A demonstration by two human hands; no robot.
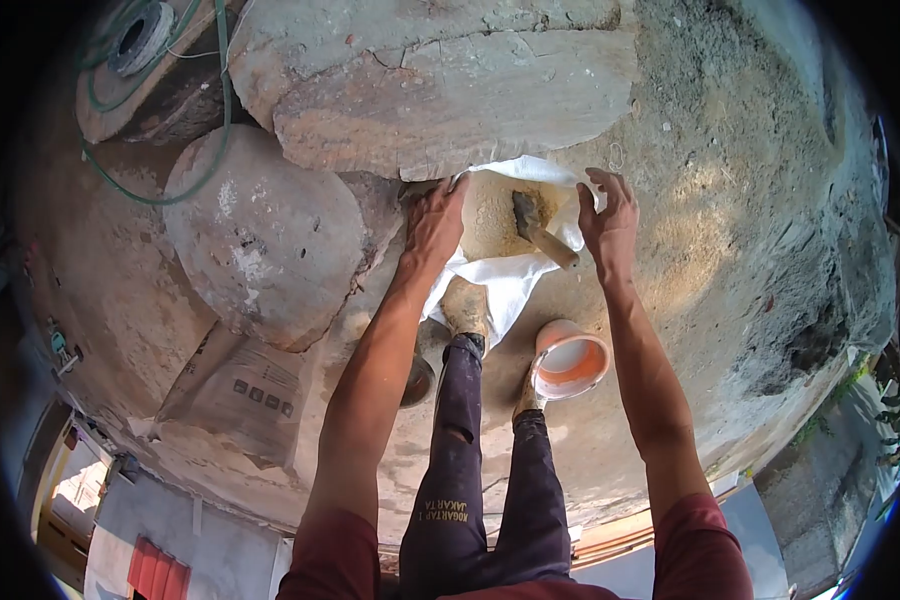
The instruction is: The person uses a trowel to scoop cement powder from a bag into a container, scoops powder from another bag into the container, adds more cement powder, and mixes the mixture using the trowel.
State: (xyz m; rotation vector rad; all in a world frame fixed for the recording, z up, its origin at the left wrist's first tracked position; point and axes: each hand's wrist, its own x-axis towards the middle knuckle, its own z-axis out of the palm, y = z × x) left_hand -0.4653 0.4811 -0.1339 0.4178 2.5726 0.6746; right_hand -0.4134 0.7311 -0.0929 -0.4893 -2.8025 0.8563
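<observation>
One white sack (515, 271) lies between left hand (435, 226), grip not discernible at its left edge, and right hand (611, 226), thumb and fingers parted.

A creased, softly matt finish is shown by the white, plastic-looking sack (511, 282), and a dry, grainy one by the pale yellow powder (490, 218). The small hand tool (553, 248) is made up of a rough, dark, metal-looking blade and a smooth tan wooden handle. The round orange bucket (558, 335) is formed of smooth plastic. Rough, matt stone is presented by the long grey-brown slab (450, 110); the dark trousers (450, 430) are made of matt cloth.
</observation>
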